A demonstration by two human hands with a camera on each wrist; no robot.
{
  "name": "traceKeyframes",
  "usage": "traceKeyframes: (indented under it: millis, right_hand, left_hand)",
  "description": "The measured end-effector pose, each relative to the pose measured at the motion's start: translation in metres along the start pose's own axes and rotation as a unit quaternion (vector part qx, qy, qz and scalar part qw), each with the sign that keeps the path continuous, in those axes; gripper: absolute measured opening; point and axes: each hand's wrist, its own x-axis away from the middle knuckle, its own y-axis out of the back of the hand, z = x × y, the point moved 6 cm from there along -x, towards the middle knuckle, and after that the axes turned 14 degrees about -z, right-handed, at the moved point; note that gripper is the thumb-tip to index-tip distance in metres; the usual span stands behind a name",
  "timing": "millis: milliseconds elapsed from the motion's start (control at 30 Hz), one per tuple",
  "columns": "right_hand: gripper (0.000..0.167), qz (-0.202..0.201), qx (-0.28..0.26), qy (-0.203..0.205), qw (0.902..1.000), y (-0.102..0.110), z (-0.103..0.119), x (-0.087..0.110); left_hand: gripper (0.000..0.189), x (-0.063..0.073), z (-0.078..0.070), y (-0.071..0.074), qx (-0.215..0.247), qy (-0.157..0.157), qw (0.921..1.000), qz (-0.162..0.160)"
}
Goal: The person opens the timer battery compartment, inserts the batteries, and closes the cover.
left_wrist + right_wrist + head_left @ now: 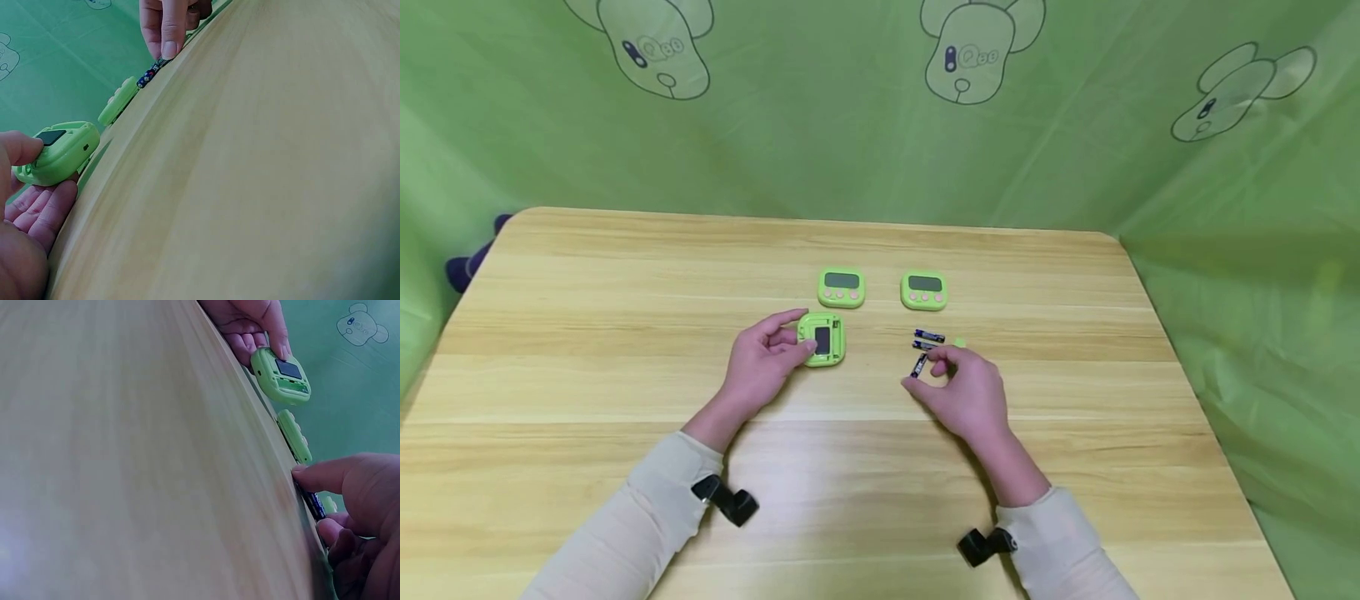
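My left hand (763,357) holds a green digital timer (837,354) back side up, thumb on its dark rectangle and fingers at its edge and underneath. An uncovered battery slot (291,386) shows in the timer's back in the right wrist view. To the right, my right hand (972,392) pinches a small dark blue battery (918,365) between thumb and fingertips, low at the tabletop. Two more such batteries (929,336) lie side by side just beyond those fingers. A small light green piece (960,342) sits behind the right hand, partly hidden.
Two more green timers, one left (841,287) and one right (924,290), lie screen up farther back on the wooden table (625,275). A green printed curtain (850,150) hangs behind the table. Something purple (463,271) shows past the left table edge.
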Motion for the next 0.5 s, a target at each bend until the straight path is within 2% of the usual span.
traceKeyframes:
  millis: [167, 300, 400, 500]
  right_hand:
    - [0.042, 0.004, -0.028, 0.006, 0.9996, -0.003, 0.004, 0.002]
    - [0.042, 0.005, -0.093, 0.017, 0.9956, -0.007, 0.010, 0.003]
    - [0.043, 0.006, -0.140, 0.043, 0.9891, -0.012, 0.019, 0.004]
    - [0.043, 0.006, -0.165, 0.077, 0.9833, -0.017, 0.028, 0.003]
  left_hand:
    - [0.046, 0.000, 0.000, 0.000, -0.001, -0.002, 1.0000, 0.000]
    - [0.046, 0.000, 0.000, 0.000, -0.004, -0.005, 1.0000, -0.001]
    - [0.046, 0.000, 0.000, 0.001, -0.006, -0.003, 1.0000, -0.002]
    - [0.045, 0.000, 0.000, 0.001, -0.008, 0.000, 1.0000, -0.003]
